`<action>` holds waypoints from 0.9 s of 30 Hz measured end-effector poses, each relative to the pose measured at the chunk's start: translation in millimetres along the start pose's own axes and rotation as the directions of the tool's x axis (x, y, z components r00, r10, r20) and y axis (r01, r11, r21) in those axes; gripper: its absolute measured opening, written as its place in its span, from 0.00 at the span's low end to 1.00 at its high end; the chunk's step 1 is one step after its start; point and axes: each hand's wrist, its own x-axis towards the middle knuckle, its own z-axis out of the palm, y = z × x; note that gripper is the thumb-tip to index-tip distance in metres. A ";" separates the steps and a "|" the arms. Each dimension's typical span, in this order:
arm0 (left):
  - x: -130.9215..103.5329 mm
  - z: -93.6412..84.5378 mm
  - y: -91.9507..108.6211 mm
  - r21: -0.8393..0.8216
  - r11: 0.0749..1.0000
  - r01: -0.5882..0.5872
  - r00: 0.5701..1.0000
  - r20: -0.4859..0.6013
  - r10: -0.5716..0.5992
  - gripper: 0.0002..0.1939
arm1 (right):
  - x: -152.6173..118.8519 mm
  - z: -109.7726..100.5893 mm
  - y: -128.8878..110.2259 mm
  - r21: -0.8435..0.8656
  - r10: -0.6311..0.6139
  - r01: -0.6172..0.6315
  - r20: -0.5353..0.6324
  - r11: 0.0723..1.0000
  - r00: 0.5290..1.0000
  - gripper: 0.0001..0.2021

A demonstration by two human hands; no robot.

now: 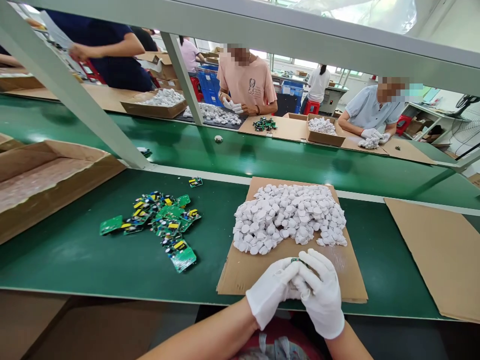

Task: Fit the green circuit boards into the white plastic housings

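Observation:
My left hand (272,287) and my right hand (321,290), both in white gloves, meet over the front edge of a cardboard sheet (240,272). Their fingers are closed together around a small green circuit board (299,260), of which only a thin edge shows between the fingertips. Just beyond them a large heap of small white parts (288,215) lies on the cardboard. To the left, on the green table, is a loose pile of green circuit boards (168,217) with yellow and black components. One separate board (195,182) lies behind that pile.
An open cardboard box (56,190) stands at the left. Another cardboard sheet (435,255) lies at the right. Behind a white rail, a green belt (180,142) carries a small part (218,139). Several people work beyond; a slanting post (75,90) rises at the left.

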 end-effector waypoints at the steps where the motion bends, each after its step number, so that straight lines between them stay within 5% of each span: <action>1: -0.5 0.4 0.6 0.036 0.999 -0.010 1.000 -0.018 0.010 0.18 | 0.4 -0.4 0.1 0.004 0.002 -0.002 0.016 1.000 1.000 0.15; 6: -5.8 5.7 9.4 0.191 0.982 -0.013 1.000 -0.018 0.017 0.21 | 0.1 -5.8 4.5 0.285 0.094 -0.201 0.348 0.937 0.933 0.21; 10: -11.5 13.1 19.4 0.281 0.952 -0.121 0.992 0.073 0.105 0.20 | -5.8 2.4 0.3 0.422 0.288 -0.394 0.295 0.816 0.911 0.26; 15: -14.8 14.5 26.9 0.464 0.826 -0.321 0.947 0.151 0.283 0.19 | -4.9 9.6 -9.5 0.450 0.446 -0.609 0.422 0.653 0.790 0.28; 21: -11.2 6.4 15.9 0.429 0.870 -0.242 0.969 0.141 0.200 0.20 | 0.2 4.3 -7.4 0.539 0.363 -0.604 0.491 0.588 0.792 0.32; 27: -16.2 9.7 17.6 0.481 0.834 -0.270 0.960 0.068 0.271 0.19 | -7.5 9.0 -3.2 0.411 0.475 -0.624 0.412 0.665 0.778 0.23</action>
